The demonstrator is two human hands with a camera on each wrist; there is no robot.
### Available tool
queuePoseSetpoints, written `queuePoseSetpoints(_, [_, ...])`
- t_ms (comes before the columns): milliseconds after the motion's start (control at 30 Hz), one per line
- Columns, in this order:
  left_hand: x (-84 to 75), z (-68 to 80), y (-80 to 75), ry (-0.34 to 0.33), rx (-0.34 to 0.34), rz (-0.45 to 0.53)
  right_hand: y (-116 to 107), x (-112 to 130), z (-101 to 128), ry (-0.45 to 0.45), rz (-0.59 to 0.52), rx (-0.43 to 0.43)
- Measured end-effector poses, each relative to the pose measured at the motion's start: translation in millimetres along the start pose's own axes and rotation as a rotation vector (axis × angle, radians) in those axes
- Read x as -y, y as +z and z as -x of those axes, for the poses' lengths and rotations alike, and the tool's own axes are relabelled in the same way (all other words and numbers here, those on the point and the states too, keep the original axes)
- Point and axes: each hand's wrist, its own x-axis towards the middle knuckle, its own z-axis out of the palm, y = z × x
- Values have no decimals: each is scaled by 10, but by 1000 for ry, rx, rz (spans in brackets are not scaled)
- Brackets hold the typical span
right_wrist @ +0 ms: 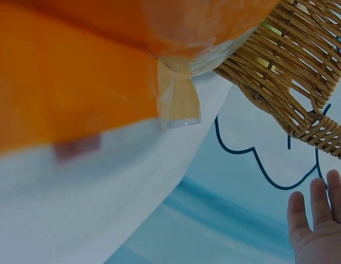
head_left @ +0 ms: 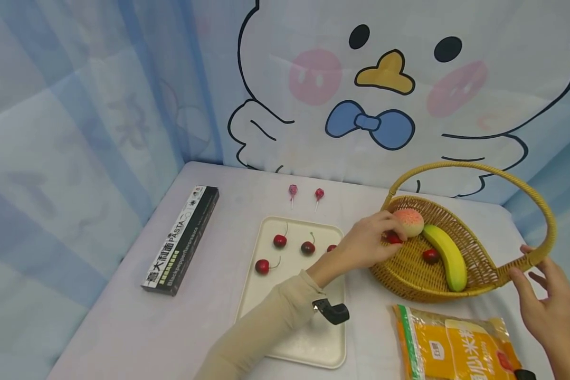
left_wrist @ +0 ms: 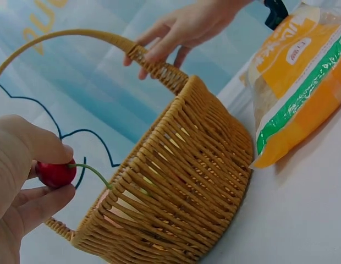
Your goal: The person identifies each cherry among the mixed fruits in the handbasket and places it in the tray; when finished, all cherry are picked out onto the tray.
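In the head view my left hand (head_left: 368, 241) pinches a red cherry (head_left: 393, 238) over the left rim of the wicker basket (head_left: 475, 248). The left wrist view shows this cherry (left_wrist: 56, 174) between thumb and fingers, its green stem reaching the rim. Inside the basket lie a peach (head_left: 410, 221), a banana (head_left: 448, 257) and another cherry (head_left: 430, 256). At the basket's right end my right hand (head_left: 548, 301) holds the foot of the handle (head_left: 546, 232) between thumb and fingers. Several cherries with stems, such as one cherry (head_left: 262, 266), lie on the cream tray (head_left: 309, 343), partly hidden by my left arm.
A yellow-orange bag of grain (head_left: 456, 343) lies in front of the basket. Off to the left is a black-and-white pasta box (head_left: 182, 240). Behind the tray lie two lollipops, a pink lollipop (head_left: 292, 190) and a red lollipop (head_left: 319, 194). A printed curtain (head_left: 275, 142) stands behind the table.
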Motion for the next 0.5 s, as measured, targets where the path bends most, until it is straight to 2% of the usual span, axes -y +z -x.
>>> queuePoseSetpoints(267, [45, 58, -46, 16, -34, 45, 0, 9, -25, 10, -5, -3])
queuePoseSetpoints(500, [64, 138, -103, -2, -20, 47, 2, -4, -16, 7, -15, -7])
